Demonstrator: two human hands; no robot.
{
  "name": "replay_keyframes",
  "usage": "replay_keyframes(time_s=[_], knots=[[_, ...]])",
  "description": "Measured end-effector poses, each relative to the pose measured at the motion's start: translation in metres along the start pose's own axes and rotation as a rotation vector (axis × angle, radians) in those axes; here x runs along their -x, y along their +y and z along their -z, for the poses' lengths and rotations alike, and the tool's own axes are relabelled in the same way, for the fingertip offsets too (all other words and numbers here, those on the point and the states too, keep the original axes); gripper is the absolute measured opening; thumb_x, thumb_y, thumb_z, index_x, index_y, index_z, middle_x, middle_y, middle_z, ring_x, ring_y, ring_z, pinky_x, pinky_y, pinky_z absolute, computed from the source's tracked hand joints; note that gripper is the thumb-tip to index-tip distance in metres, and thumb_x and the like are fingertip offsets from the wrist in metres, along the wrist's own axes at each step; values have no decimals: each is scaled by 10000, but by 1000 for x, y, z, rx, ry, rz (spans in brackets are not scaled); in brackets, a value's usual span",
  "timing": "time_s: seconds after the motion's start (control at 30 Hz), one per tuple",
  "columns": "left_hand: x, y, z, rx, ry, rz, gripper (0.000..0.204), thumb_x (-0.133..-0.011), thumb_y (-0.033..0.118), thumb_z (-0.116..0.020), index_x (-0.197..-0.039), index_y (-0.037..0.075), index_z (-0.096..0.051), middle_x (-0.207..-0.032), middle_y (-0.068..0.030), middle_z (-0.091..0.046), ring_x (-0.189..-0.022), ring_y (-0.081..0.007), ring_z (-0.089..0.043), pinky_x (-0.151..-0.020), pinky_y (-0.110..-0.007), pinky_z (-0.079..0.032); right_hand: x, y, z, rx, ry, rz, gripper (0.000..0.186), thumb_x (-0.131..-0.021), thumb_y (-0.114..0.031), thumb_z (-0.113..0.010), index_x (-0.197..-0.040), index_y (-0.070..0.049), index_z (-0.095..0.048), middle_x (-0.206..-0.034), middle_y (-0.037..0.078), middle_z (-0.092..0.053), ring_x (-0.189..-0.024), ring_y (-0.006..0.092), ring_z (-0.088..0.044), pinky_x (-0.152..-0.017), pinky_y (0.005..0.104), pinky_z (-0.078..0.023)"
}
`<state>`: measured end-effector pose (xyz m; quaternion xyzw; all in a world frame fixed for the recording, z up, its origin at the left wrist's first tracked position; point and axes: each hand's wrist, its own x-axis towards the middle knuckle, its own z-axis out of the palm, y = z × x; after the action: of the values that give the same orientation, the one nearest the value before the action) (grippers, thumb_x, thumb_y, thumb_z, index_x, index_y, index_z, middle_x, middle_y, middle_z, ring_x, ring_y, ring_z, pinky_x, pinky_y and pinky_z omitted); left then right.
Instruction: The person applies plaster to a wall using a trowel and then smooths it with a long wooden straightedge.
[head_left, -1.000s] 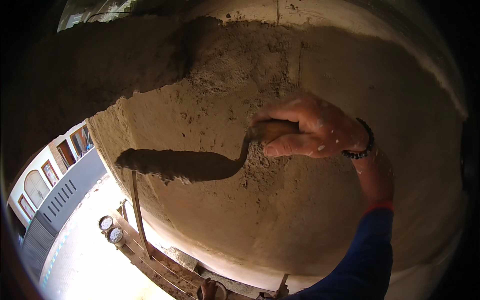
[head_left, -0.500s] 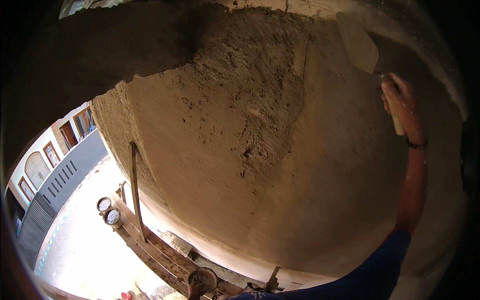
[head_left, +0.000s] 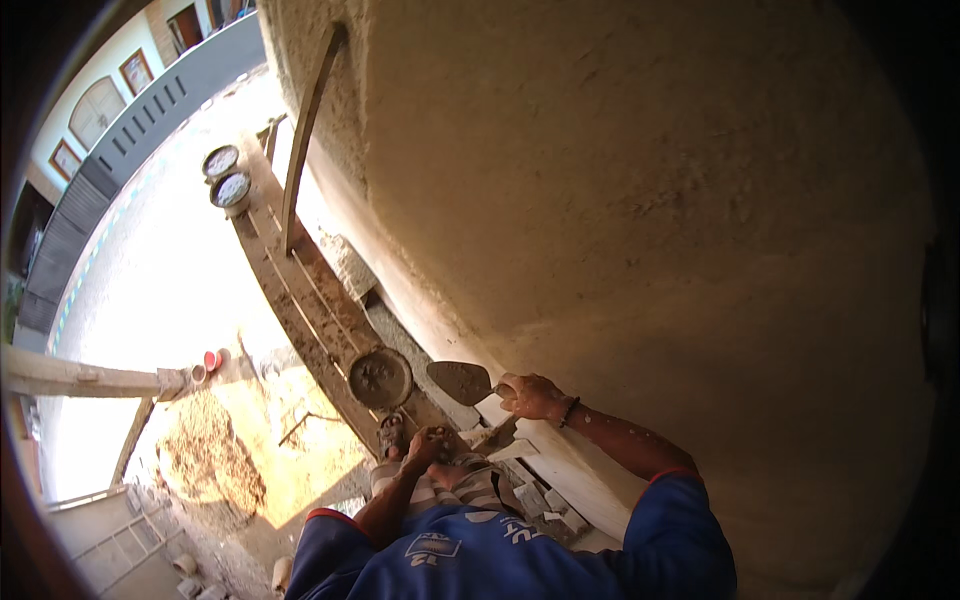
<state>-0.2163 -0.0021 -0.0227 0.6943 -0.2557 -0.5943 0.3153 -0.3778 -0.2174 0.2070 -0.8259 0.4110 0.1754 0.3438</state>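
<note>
My right hand (head_left: 537, 397) is closed round the handle of a trowel (head_left: 461, 382). The trowel's pointed blade, coated with mortar, reaches left beside the rim of a round bucket (head_left: 380, 378) of wet mortar. That bucket stands on the plank walkway just beyond my feet. My left hand (head_left: 427, 448) is low in front of my knees, its fingers curled; what they hold, if anything, is hidden. On the right rises a broad plastered wall (head_left: 620, 240), smooth low down and rougher higher up.
The narrow plank walkway (head_left: 290, 290) runs along the wall. A slanting wooden post (head_left: 310, 130) rises from it, and two buckets (head_left: 230, 190) of pale material stand at its far end. Below left lie a sand heap (head_left: 205, 450) and a red bucket (head_left: 212, 360). A wooden beam (head_left: 85, 375) juts in.
My right hand has brought the trowel down from high on the wall to beside the mortar bucket. The view has tilted down, and my left hand has come into it.
</note>
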Motion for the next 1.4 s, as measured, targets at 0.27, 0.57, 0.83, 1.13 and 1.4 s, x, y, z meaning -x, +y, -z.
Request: replay_keyframes(time_s=[0.27,0.57,0.83,1.13,1.4], knots=[[33,-111,-24,528,27,328,481,-844,201,-559,-1256,-23,-453,-1028,-172,-600,-811,-208,-608,-732,-320,-487,-245,21,-255,252,-234,31,303,-854,-247,-495,-1039,-16,-559,-843,232,-638,-770,402,-622,-682,489,-516],[-1,-128,-9,787,73,319,543,-890,271,-565,-1311,-21,-387,-1063,-161,-604,-941,-195,-569,-821,-311,-451,-444,66,-423,188,-209,-55,279,-833,-231,-531,-997,-7,-565,-883,242,-621,-870,384,-616,-725,468,-516],[1,-142,-10,840,68,373,542,-898,284,-566,-1323,4,-382,-1143,-155,-587,-966,-199,-566,-842,-309,-447,-446,75,-478,59,83,179,257,-846,-263,-550,-1040,-94,-546,-909,162,-640,-777,370,-619,-666,473,-514],[5,-145,-1,740,16,267,568,-904,335,-564,-1337,19,-377,-1161,-148,-566,-990,-197,-562,-850,-332,-455,-405,76,-442,-43,150,313,316,-814,-309,-583,-1028,-79,-556,-831,192,-634,-761,358,-621,-652,454,-506],[3,-108,5,606,233,-50,412,-863,66,-511,-1254,-29,-423,-1033,-157,-594,-887,-205,-607,-769,-311,-503,-216,40,-195,-91,31,304,389,-806,-335,-611,-1077,-67,-532,-810,191,-630,-779,385,-612,-694,462,-483]])
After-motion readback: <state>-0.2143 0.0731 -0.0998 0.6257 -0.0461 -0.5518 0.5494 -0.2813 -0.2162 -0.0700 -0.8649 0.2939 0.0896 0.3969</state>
